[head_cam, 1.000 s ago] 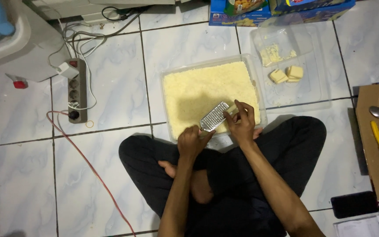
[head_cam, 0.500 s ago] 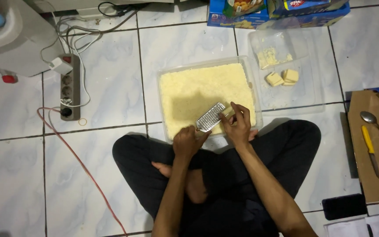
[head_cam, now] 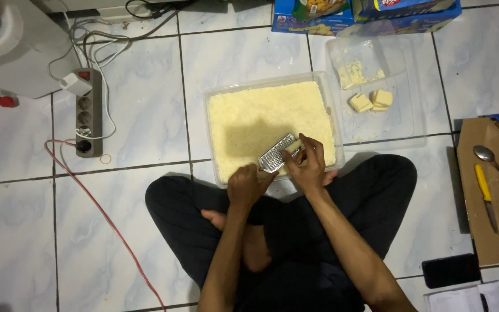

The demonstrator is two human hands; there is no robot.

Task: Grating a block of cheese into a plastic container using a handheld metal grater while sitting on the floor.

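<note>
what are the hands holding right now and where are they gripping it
The left hand holds a metal grater by its lower end. The right hand presses a small cheese block against it, gripped by the fingertips.

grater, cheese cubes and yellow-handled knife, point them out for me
grater point(head_cam: 276, 153), head view, middle of its metal face
cheese cubes point(head_cam: 372, 100), head view, top of the middle cube
yellow-handled knife point(head_cam: 482, 181), head view, the yellow handle

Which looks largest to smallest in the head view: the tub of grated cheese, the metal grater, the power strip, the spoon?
1. Tub of grated cheese
2. Power strip
3. Metal grater and spoon: too alike to rank, and the left hand covers the grater's end.
</note>
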